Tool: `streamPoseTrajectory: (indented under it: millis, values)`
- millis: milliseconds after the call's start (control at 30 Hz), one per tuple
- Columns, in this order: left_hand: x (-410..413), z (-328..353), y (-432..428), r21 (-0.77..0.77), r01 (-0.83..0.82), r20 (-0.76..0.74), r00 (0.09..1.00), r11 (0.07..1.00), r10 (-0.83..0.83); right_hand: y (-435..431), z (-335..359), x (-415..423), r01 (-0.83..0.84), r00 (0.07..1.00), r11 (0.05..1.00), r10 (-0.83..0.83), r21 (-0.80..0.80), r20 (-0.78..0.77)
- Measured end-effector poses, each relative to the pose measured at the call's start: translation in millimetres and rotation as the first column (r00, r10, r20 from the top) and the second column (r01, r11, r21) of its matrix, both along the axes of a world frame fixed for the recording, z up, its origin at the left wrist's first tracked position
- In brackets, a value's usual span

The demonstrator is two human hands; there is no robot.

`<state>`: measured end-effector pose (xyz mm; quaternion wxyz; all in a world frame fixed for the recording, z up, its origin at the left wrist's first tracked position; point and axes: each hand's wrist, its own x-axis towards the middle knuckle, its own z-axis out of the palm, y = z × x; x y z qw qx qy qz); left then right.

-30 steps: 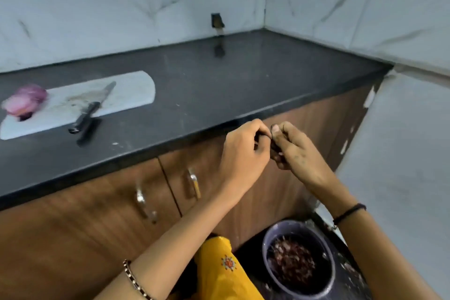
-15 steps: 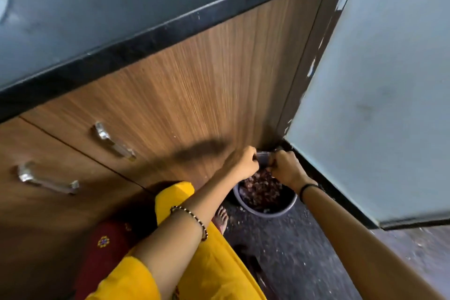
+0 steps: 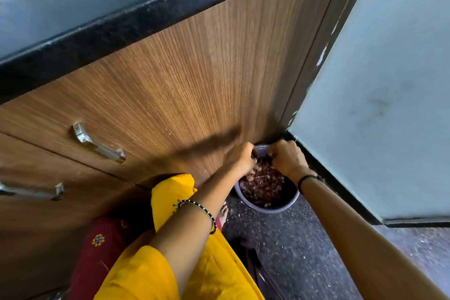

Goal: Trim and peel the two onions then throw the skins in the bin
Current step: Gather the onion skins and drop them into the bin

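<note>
- The brown wood-grain cabinet front fills the middle of the view. A second ago it was only a strip below the desk, as the head was not yet tilted down.
- A pale grey-blue flat panel stands on the right and meets the cabinet in the corner.
- The black stone desk shows only as an edge along the top. The white board, knife and peeled onion seen on it a second ago are now out of frame.
- The dark speckled floor lies at lower right.
- Both bare forearms reach forward and down from a yellow cloth garment. A second ago they were raised to the height of the desk edge.
- The round grey plastic bin sits on the floor in the corner, against the cabinet and beside the panel, framed as it was half a second ago.
- A heap of reddish-brown onion skins lies inside the bin.
- The left hand hangs knuckles-up over the bin's far-left rim with its fingers curled downward. Whether it has skin in its grasp cannot be told.
- The right hand hangs the same way over the far-right rim, its grasp equally unclear.
- The hands were pinched together a second ago and now sit slightly apart.
- A beaded bracelet circles the left wrist and a black band the right.
</note>
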<state>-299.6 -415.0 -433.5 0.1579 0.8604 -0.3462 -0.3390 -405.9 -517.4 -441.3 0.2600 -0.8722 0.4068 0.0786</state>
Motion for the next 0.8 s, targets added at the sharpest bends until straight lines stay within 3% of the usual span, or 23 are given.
streamPoseTrajectory:
  millis: [200,400,667,800]
  values:
    - [-1,41,11,-0.059,0.028,0.056,0.998,0.998,-0.024,10,22,-1,0.086,0.983,0.995,-0.094,0.055,0.16]
    - [-3,82,38,-0.144,0.047,0.186,0.982,0.988,-0.02,27,65,-1,0.085,0.943,0.996,-0.086,0.018,0.322]
    - [0,182,79,-0.321,0.165,0.348,0.936,0.933,-0.046,62,167,11,0.102,0.798,0.992,-0.041,-0.068,0.601]
    - [0,240,100,-0.407,0.252,0.561,0.827,0.878,0.022,83,229,22,0.051,0.681,0.991,0.054,-0.12,0.731]
